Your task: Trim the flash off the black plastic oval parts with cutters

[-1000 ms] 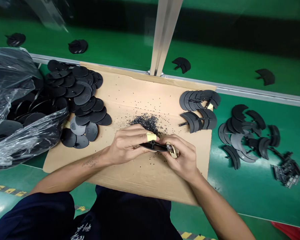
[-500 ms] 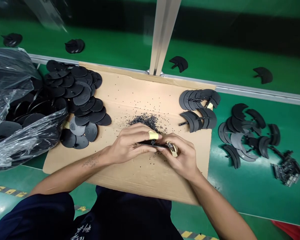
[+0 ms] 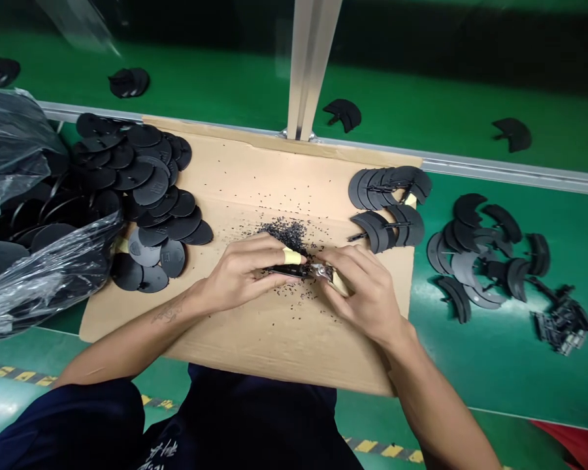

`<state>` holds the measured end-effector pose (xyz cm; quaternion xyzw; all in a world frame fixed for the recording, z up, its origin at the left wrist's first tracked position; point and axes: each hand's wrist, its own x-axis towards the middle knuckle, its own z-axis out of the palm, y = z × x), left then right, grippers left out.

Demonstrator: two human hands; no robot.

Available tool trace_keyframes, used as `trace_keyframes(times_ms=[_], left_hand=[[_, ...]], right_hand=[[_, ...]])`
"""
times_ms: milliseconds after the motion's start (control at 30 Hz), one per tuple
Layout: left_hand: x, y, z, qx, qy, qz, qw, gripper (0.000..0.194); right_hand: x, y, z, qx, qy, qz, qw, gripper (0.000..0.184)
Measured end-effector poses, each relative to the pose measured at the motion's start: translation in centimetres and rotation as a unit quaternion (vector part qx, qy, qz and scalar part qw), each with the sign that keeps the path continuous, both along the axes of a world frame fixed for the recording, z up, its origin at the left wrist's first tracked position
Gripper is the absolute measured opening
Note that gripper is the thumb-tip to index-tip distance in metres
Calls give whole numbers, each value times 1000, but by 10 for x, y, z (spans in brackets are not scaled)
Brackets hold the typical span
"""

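Over the cardboard sheet [image 3: 255,326], my left hand [image 3: 242,274] is closed on a flat black plastic disc [image 3: 287,271] held edge-on; a yellow cot covers one fingertip. My right hand [image 3: 365,290] is closed on a small hand tool [image 3: 330,275] with a pale handle, its tip against the disc's edge. A heap of small black shavings [image 3: 287,234] lies just beyond my fingers.
Whole black discs [image 3: 147,189] are piled at the cardboard's left beside a clear plastic bag [image 3: 19,215] of more. Cut half-discs [image 3: 387,209] sit at the right edge, and more pieces [image 3: 485,254] with scrap [image 3: 563,323] lie on the green surface. A metal rail [image 3: 494,168] borders a belt carrying pieces [image 3: 343,114].
Both hands have kept working the disc with small shifts; the tool's metal tip now shows at the disc's edge. The view has tilted slightly, shifting everything up and left.
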<state>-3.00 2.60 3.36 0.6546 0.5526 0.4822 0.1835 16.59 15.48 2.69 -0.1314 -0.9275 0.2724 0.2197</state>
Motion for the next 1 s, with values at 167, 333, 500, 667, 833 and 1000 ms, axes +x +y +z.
trace_keyframes(times_ms=[167, 333, 500, 667, 833, 1000], left_hand=[[0, -1, -1, -4, 8, -17, 1000, 19], [0, -1, -5, 8, 5, -24, 1000, 17], [3, 0, -6, 6, -18, -34, 999, 16], [2, -1, 1, -13, 6, -12, 1000, 22], [1, -3, 1, -10, 123, -8, 992, 18], [-3, -2, 0, 5, 94, 38, 995, 19]], right_hand=[[0, -2, 0, 41, -28, 2, 999, 23], [1, -4, -1, 64, -29, -7, 997, 21], [4, -7, -3, 69, -27, -14, 997, 21], [1, -6, -2, 85, -15, -35, 996, 22], [-2, -5, 0, 153, -73, -45, 984, 25], [-3, -2, -1, 41, -49, -32, 997, 24]])
